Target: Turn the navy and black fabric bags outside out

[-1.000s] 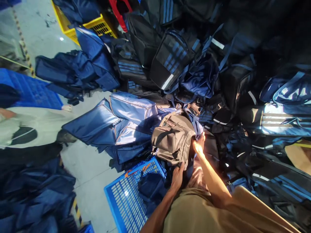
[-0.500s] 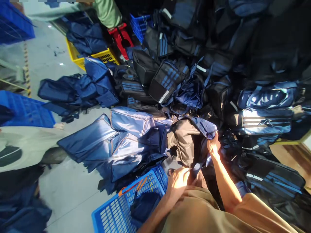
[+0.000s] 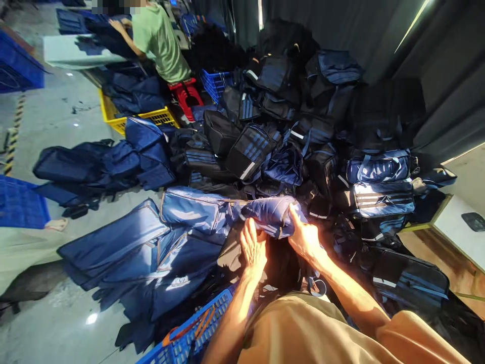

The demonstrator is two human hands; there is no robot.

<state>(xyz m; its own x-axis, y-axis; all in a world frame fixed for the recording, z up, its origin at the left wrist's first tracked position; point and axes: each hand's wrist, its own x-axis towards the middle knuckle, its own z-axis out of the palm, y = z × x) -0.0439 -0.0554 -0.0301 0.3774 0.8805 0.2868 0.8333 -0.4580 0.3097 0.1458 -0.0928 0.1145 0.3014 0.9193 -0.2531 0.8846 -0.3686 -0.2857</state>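
A navy blue bag [image 3: 271, 210] with pale stripes lies bunched in front of my body, over dark and brownish fabric. My right hand [image 3: 305, 237] is closed on its right end, thumb on top of the cloth. At its lower left edge is my left hand [image 3: 253, 247], its fingers stretched out and touching the fabric; its thumb is partly hidden. Just left of the hands, blue bags with brown-edged seams [image 3: 193, 210] lie in a sunlit heap.
Black bags with blue stripes [image 3: 253, 149] are piled beyond my hands. A blue crate [image 3: 182, 336] stands at my lower left. Farther off are a yellow crate [image 3: 132, 121], a red stool [image 3: 187, 96] and a person in a green shirt [image 3: 162, 45]. A board [image 3: 462, 232] is at right.
My left hand has moved up from near my lap to the bag. My right hand has shifted left with the blue cloth, which now lies across the brownish fabric. The view has tilted up.
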